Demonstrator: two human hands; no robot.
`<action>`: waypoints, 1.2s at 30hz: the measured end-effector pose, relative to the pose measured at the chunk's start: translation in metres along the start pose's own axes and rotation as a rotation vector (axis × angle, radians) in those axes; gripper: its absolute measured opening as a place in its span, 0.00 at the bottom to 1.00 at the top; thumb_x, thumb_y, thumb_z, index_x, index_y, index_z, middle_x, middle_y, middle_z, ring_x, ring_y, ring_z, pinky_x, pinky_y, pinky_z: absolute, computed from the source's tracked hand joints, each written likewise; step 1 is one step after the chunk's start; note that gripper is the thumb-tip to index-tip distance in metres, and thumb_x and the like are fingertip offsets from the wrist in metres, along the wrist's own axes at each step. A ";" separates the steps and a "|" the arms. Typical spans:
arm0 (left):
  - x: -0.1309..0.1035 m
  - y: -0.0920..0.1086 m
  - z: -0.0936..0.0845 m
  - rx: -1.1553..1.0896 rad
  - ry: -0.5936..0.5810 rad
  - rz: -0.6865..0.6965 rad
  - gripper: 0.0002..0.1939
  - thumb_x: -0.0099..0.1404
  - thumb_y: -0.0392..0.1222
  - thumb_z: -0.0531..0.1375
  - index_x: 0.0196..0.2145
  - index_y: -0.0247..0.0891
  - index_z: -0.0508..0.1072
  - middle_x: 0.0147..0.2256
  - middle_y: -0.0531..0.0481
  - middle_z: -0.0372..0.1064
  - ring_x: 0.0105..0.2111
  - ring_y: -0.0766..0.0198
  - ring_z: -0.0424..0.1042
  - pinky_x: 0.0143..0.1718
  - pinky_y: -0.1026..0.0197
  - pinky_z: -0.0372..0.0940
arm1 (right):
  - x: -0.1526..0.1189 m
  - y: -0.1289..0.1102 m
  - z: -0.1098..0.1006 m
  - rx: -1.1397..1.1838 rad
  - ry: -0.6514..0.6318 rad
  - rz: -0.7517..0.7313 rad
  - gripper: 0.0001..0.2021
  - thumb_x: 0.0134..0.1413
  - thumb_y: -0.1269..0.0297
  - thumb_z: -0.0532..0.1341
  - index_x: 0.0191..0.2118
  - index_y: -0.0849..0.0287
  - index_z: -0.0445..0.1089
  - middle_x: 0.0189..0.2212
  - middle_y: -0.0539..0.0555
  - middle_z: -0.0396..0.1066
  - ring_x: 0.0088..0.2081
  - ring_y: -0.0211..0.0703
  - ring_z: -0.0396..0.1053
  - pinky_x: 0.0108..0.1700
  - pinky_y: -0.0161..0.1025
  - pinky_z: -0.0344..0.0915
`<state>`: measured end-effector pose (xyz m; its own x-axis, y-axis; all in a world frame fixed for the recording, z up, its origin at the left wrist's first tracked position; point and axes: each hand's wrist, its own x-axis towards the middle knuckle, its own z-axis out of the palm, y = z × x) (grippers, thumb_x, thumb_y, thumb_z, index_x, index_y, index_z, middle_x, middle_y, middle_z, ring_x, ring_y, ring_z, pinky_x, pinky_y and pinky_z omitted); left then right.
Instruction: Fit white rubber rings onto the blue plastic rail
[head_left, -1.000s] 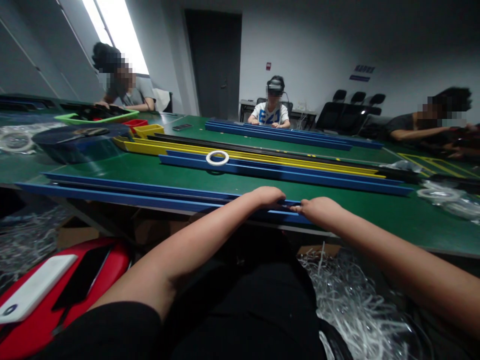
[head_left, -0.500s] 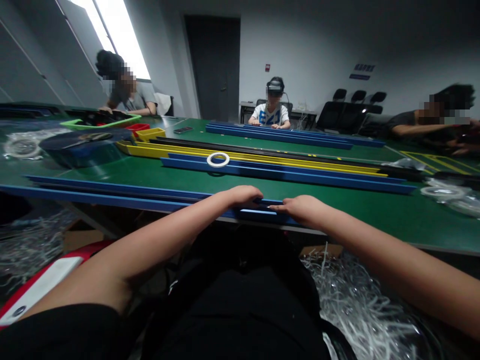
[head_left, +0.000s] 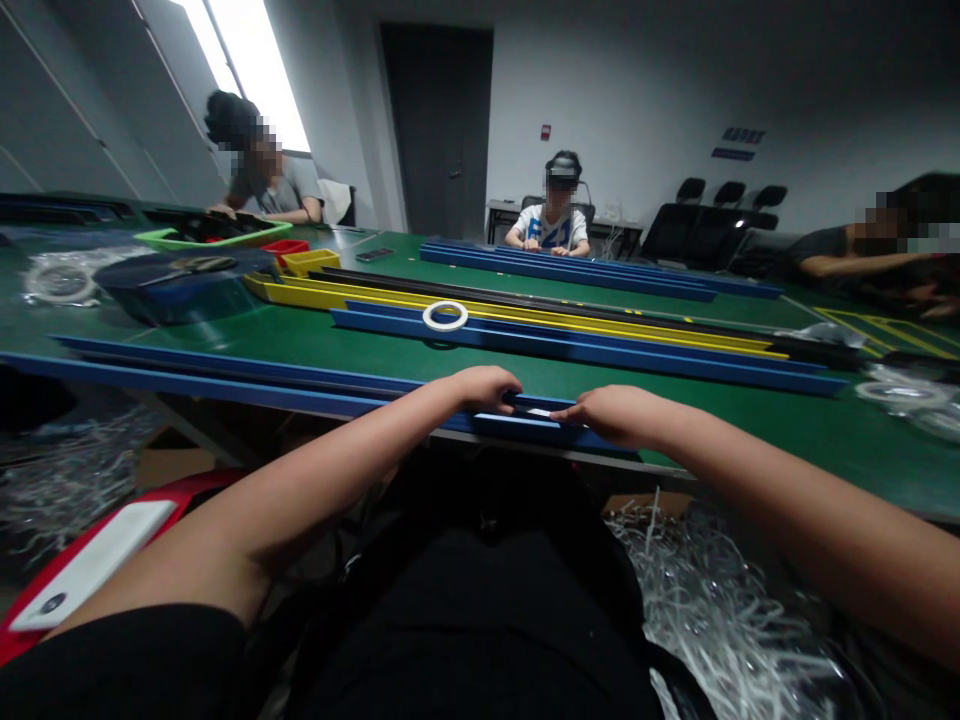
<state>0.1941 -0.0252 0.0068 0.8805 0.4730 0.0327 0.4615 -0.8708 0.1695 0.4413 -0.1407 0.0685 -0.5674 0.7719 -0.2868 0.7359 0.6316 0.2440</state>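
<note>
A long blue channel strip [head_left: 225, 388] lies along the near edge of the green table [head_left: 720, 430]. My left hand [head_left: 487, 388] is at this strip, its fingers curled together over the channel on something I cannot make out. Just to the right, my right hand [head_left: 604, 412] is closed, its fingertips pointing left into the channel. A small white piece [head_left: 538, 412] shows between the two hands, next to my right fingertips. Beyond them a white tape roll [head_left: 445, 316] rests on another blue strip [head_left: 637, 357].
Yellow strips [head_left: 525, 322] and more blue strips [head_left: 570, 270] lie farther back. A round dark blue roll [head_left: 180, 290] and a green tray [head_left: 262, 236] are at the left. Three people sit around the table. White scrap [head_left: 720, 590] is heaped below the near edge.
The view has shifted slightly, so the table's contents appear a little farther right. The white piece between my hands shows more clearly; my hands stay at the near blue strip.
</note>
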 end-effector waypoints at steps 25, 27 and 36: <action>0.005 -0.002 -0.006 -0.152 -0.126 -0.075 0.28 0.54 0.56 0.62 0.50 0.40 0.74 0.45 0.49 0.76 0.39 0.61 0.73 0.36 0.66 0.62 | -0.023 0.005 -0.025 0.072 0.095 -0.039 0.30 0.58 0.69 0.52 0.66 0.45 0.56 0.39 0.54 0.75 0.34 0.41 0.69 0.31 0.35 0.54; 0.004 0.000 -0.007 -0.161 -0.130 -0.093 0.30 0.54 0.58 0.62 0.50 0.40 0.74 0.45 0.48 0.76 0.40 0.60 0.73 0.37 0.66 0.62 | -0.023 0.006 -0.024 0.077 0.071 -0.049 0.31 0.57 0.69 0.53 0.67 0.45 0.56 0.39 0.54 0.76 0.34 0.41 0.70 0.30 0.35 0.53; 0.003 0.002 -0.009 -0.191 -0.127 -0.091 0.34 0.56 0.68 0.57 0.47 0.37 0.76 0.42 0.46 0.76 0.37 0.60 0.73 0.36 0.65 0.61 | -0.007 0.008 -0.014 -0.012 -0.049 -0.003 0.29 0.56 0.66 0.53 0.65 0.45 0.60 0.35 0.54 0.76 0.30 0.42 0.70 0.28 0.35 0.53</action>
<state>0.1967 -0.0249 0.0161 0.8482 0.5175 -0.1130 0.5214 -0.7784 0.3496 0.4457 -0.1405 0.0856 -0.5510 0.7655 -0.3322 0.7295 0.6352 0.2537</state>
